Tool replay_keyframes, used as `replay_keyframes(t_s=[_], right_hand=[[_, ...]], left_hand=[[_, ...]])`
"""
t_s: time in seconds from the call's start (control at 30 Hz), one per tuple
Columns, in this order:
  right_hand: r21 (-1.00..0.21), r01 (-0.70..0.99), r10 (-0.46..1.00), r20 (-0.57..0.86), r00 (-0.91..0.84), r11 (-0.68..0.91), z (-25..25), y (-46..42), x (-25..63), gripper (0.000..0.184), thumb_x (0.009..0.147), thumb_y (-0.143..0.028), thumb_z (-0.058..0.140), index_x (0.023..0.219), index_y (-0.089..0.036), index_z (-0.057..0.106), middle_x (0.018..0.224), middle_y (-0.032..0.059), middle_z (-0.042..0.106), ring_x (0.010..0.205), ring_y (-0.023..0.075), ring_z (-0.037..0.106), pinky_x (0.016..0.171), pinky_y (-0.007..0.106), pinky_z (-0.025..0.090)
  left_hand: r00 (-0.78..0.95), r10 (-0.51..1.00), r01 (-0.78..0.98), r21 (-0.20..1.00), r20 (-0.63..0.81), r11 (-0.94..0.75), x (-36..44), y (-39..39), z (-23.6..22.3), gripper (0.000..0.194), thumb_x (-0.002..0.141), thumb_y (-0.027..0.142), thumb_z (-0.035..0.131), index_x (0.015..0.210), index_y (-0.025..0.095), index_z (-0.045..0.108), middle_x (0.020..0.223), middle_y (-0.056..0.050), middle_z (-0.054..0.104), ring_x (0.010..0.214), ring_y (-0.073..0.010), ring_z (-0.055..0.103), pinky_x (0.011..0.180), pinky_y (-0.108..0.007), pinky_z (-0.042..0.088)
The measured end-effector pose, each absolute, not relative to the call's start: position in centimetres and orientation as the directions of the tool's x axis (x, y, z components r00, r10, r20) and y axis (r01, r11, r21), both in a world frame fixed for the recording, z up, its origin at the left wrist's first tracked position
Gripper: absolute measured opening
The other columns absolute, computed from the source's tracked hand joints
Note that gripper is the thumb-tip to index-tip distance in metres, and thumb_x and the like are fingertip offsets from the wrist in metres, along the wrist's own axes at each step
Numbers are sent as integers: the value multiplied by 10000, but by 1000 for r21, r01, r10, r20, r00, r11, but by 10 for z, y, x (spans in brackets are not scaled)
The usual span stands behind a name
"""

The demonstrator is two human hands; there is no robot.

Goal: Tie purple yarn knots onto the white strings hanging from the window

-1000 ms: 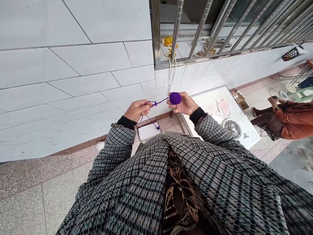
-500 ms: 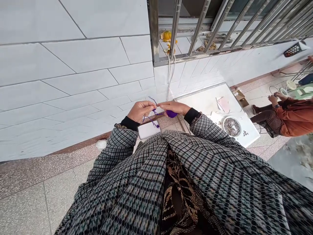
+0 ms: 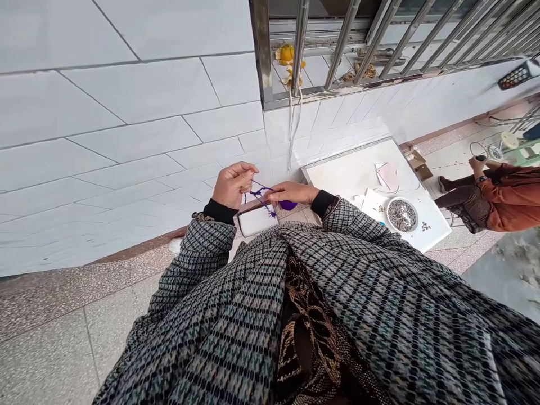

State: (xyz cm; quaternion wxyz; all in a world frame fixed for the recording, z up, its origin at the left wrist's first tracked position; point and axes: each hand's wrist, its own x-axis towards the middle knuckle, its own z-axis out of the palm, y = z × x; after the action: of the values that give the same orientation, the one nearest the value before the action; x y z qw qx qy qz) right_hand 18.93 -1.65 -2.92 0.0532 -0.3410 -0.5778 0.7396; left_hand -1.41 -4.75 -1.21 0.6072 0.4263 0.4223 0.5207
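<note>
Head view: left hand (image 3: 233, 184) closed, thumb and fingertips pinching purple yarn (image 3: 256, 194). Right hand (image 3: 295, 192) is cupped over the yarn ball (image 3: 288, 206), which shows beneath its palm and appears gripped there. Judged reason: holding the yarn at both sides controls the span between; some slack shows against a white-topped object (image 3: 255, 222). Count: two own hands, one ball, one white-topped object, one counter (image 3: 350, 169), one round bowl (image 3: 417, 216) on it, contents too small to count; one other person (image 3: 508, 202).
</note>
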Motion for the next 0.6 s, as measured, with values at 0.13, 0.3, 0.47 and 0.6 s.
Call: replay_keyframes(t_s=[0.13,0.3,0.47,0.6], right_hand=[[-921,360,646,-366,-670,-149,-23,-16,189,481,1002,-326,725,1411,-104,606,731,-35,625,655,93,539,638,193,428],[-936,289,581,-352,-734,-201,-11,-22,182,289,1033,-355,693,1080,-70,717,680,-9,645,618,81,570,622,183,449],[-843,53,571,-407,-714,-535,-11,-30,176,284,1056,-366,640,945,-106,659,614,-7,632,530,112,604,557,203,483],[-702,-114,593,-490,-639,-703,-11,-29,178,229,1124,-264,473,1098,-114,645,593,-41,586,484,110,576,531,208,488]], left_hand=[[157,983,-225,966,-94,128,-14,-47,-16,238,676,360,795,778,181,676,458,92,337,388,-48,198,435,-230,158],[207,972,-63,990,-111,126,-10,-42,-23,236,719,363,780,811,157,712,536,40,502,427,-71,341,445,-233,234],[-77,997,132,991,-23,33,-10,-38,-38,114,750,255,699,806,159,724,774,-32,689,689,-142,589,659,-266,475],[-232,967,143,987,106,-74,-6,-50,-50,82,794,258,686,805,177,698,825,-45,716,844,-192,679,846,-327,557]])
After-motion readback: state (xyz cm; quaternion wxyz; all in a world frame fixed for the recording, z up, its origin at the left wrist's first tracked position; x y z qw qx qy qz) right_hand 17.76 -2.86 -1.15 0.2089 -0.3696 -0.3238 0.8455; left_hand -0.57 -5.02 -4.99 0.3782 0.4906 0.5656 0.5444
